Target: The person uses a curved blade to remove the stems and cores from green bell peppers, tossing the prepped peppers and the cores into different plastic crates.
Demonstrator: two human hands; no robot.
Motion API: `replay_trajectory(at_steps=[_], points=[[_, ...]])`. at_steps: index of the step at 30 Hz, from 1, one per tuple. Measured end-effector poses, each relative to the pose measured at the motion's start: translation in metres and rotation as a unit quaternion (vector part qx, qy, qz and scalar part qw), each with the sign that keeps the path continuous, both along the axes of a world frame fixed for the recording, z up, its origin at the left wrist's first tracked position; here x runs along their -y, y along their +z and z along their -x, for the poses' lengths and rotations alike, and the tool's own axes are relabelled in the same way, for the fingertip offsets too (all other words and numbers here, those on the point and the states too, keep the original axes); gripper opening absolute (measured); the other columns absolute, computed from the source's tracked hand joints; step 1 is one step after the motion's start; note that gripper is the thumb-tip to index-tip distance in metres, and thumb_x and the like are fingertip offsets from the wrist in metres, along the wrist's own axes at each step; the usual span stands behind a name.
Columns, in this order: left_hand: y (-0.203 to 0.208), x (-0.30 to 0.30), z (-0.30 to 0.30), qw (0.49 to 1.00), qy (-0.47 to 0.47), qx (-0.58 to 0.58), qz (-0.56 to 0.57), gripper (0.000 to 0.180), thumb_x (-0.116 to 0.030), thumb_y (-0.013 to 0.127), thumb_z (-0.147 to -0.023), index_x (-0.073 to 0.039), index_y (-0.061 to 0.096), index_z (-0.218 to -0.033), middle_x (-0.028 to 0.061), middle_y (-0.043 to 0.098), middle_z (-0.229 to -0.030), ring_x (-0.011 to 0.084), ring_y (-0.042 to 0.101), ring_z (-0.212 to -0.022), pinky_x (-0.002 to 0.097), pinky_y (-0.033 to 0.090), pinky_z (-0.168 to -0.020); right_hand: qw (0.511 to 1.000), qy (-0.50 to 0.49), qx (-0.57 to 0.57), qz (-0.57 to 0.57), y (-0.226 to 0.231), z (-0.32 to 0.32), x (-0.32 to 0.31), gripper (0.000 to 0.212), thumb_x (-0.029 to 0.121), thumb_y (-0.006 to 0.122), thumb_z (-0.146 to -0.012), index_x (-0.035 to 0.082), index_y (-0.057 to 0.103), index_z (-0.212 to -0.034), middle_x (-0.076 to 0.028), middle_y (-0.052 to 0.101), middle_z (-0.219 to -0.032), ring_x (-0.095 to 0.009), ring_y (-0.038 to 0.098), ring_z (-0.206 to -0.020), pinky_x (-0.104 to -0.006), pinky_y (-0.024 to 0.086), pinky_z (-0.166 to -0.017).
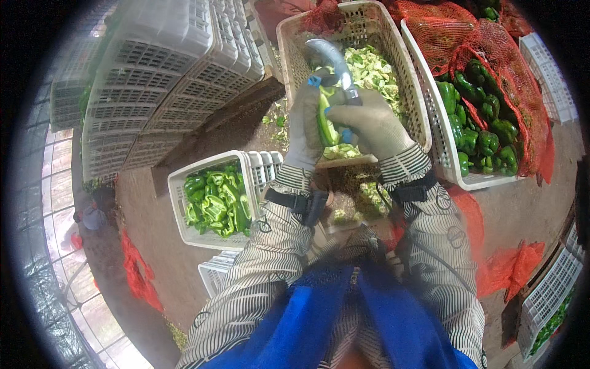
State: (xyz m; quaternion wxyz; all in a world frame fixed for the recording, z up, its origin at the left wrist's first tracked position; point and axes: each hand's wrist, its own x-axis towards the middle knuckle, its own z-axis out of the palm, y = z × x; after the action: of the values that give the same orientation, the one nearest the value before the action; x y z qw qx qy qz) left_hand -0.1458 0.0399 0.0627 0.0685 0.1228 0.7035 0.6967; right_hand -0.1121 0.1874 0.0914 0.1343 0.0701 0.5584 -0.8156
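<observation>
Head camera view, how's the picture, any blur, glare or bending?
Head view: the right hand in its whitish glove looks softly smeared, perhaps by motion; the curved silver metal blade catches light; the tall stack of white plastic crates looks hazy; the pale gridded surface at far left is partly washed out, its lines bowing.

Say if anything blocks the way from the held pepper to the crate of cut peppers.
Nothing visible blocks it: in this view only the left hand, holding the pepper, and the crate's rim lie between; the cut peppers are uncovered.
</observation>
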Motion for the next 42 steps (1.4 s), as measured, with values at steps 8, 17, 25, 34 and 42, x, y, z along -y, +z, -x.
replay_trajectory(at_steps=[8,17,25,34,42], points=[[-0.016,0.008,0.012,0.901,0.11,0.326,-0.266,0.034,-0.036,0.065,-0.097,-0.006,0.061,-0.113,0.0119,0.066,-0.113,0.0241,0.068,-0.091,0.044,0.06,-0.082,0.799,-0.124,-0.177,-0.561,0.004,0.017,-0.03,0.035,0.021,0.068,-0.084,-0.001,0.069,-0.111,-0.012,0.07,-0.084,-0.02,0.068,-0.073,-0.0341,0.052,-0.068],[-0.021,0.002,-0.012,0.891,-0.021,0.367,-0.267,0.04,-0.038,0.067,-0.098,-0.006,0.059,-0.119,0.0089,0.065,-0.104,0.0215,0.066,-0.092,0.0382,0.057,-0.083,0.967,-0.012,0.006,-0.254,-0.042,0.022,-0.006,0.034,0.031,0.069,-0.08,0.0,0.07,-0.091,-0.018,0.067,-0.073,-0.029,0.066,-0.064,-0.0402,0.051,-0.062],[0.04,0.05,-0.014,0.938,0.087,0.292,-0.168,0.047,-0.04,0.068,-0.096,-0.004,0.062,-0.124,0.0107,0.069,-0.11,0.0229,0.07,-0.095,0.0403,0.062,-0.083,0.917,-0.093,-0.103,-0.375,-0.03,0.03,-0.018,0.039,0.021,0.065,-0.083,-0.003,0.068,-0.113,-0.009,0.07,-0.076,-0.013,0.065,-0.063,-0.0288,0.05,-0.057],[0.033,0.108,-0.03,0.991,0.119,-0.015,0.068,0.042,-0.031,0.053,-0.104,0.006,0.064,-0.12,0.0189,0.07,-0.105,0.0274,0.071,-0.091,0.0373,0.059,-0.079,0.9,-0.004,-0.223,-0.375,-0.014,-0.004,0.049,0.043,0.024,0.069,-0.08,0.006,0.068,-0.12,-0.023,0.07,-0.103,-0.038,0.069,-0.096,-0.0442,0.054,-0.087],[-0.006,0.375,-0.051,0.842,0.246,-0.001,0.48,0.047,-0.027,0.061,-0.099,0.008,0.058,-0.131,0.021,0.067,-0.117,0.0268,0.065,-0.105,0.0385,0.051,-0.088,0.879,-0.04,-0.176,-0.441,-0.021,-0.03,-0.061,0.034,0.025,0.062,-0.081,0.005,0.068,-0.109,-0.022,0.068,-0.085,-0.04,0.067,-0.084,-0.049,0.052,-0.079]])
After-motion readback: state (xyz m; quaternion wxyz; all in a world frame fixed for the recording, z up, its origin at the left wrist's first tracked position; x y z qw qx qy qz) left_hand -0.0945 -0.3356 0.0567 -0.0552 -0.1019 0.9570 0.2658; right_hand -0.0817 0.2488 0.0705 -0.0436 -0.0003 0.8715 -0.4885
